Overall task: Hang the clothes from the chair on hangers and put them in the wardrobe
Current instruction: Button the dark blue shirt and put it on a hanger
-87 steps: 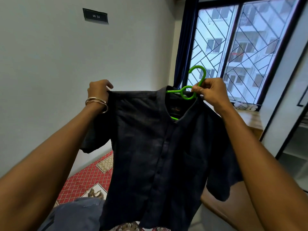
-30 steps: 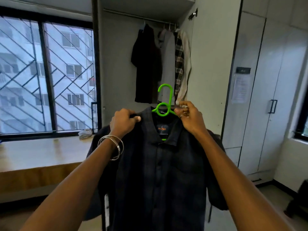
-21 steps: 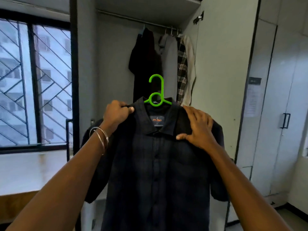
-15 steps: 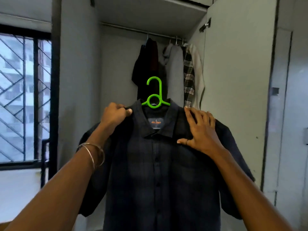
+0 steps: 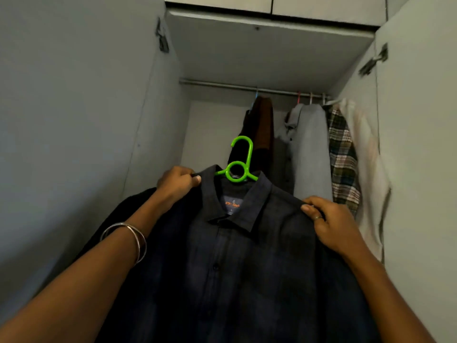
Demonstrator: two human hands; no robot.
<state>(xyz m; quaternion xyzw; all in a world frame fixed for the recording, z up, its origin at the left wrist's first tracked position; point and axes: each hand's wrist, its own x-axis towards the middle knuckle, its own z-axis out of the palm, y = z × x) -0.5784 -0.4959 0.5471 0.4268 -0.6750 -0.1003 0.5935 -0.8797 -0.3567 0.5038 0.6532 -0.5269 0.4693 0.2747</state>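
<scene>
Grey wardrobe interior (image 5: 272, 55), doors open, metal rail (image 5: 222, 85) partly filled.
Left hand (image 5: 176, 183) and right hand (image 5: 331, 222) each pinch a shoulder of the dark checked button-up shirt (image 5: 247, 256); it sits on the bright green plastic hanger (image 5: 238, 160), hook below the rail, not yet hung; four hung garments (image 5: 309, 149) at right.

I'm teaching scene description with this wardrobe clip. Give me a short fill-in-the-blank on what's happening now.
1. The dark shirt hangs on a hanger coloured ____.
2. The hanger's hook is not yet over the wardrobe ____.
3. The left hand and right hand each grip one ____ of the shirt.
4. Bangles sit on the ____ wrist.

Missing words: green; rail; shoulder; left
</scene>
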